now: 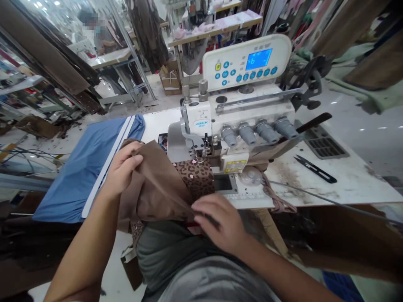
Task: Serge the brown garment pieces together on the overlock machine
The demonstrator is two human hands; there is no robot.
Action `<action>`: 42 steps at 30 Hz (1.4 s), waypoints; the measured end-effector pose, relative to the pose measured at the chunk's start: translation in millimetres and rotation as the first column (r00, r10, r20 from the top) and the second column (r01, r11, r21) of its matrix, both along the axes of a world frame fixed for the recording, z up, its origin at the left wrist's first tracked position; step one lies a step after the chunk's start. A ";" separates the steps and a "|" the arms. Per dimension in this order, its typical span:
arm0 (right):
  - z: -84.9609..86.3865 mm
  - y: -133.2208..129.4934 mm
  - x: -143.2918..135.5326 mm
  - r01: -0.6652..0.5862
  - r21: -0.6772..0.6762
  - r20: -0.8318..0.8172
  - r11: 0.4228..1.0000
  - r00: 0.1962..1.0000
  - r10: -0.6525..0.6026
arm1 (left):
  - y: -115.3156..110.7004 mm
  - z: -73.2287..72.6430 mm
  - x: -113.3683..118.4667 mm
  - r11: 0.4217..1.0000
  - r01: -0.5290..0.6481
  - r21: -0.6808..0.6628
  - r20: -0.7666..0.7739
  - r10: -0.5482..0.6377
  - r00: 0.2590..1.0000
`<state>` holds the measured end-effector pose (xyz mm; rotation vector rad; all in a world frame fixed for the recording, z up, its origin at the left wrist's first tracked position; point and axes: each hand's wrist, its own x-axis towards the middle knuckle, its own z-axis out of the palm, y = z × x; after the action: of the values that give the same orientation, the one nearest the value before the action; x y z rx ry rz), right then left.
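Brown fabric (pixel 162 176) is stretched between my two hands in front of the sewing machine (pixel 201 121). My left hand (pixel 124 165) pinches its upper left part, raised above the table. Lower and to the right, my right hand (pixel 220 220) grips the fabric's edge between thumb and fingers, near my lap. A leopard-print piece (pixel 198 178) lies by the machine's needle area, partly behind the brown fabric. More leopard print shows below, near my left thigh.
Blue fabric with white stripes (pixel 85 172) covers the table's left side. Black thread snips (pixel 316 169) lie at the right, near a vent (pixel 325 142). A cord crosses the right table edge. Another person (pixel 100 35) sits at a far table, upper left.
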<state>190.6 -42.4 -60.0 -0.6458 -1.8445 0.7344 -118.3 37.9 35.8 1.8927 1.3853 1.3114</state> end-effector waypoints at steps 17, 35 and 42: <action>-31.0 -12.5 -32.8 0.027 0.055 0.195 0.998 0.980 -0.037 | -104.6 58.1 -54.9 0.915 0.403 0.018 -0.479 -0.345 0.807; -48.9 -32.2 19.3 0.086 -0.402 0.159 0.912 0.987 -0.023 | -25.7 -19.6 117.4 0.956 0.135 0.260 -0.397 -0.021 0.917; -82.7 -50.6 5.6 -0.050 -0.273 0.186 0.961 0.977 0.104 | -29.6 -19.0 101.9 0.994 0.060 0.091 -0.419 -0.016 0.908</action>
<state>196.2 -93.0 -142.7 -0.8505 -1.9793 1.0135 -16.3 8.4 16.7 2.3603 1.4907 1.0079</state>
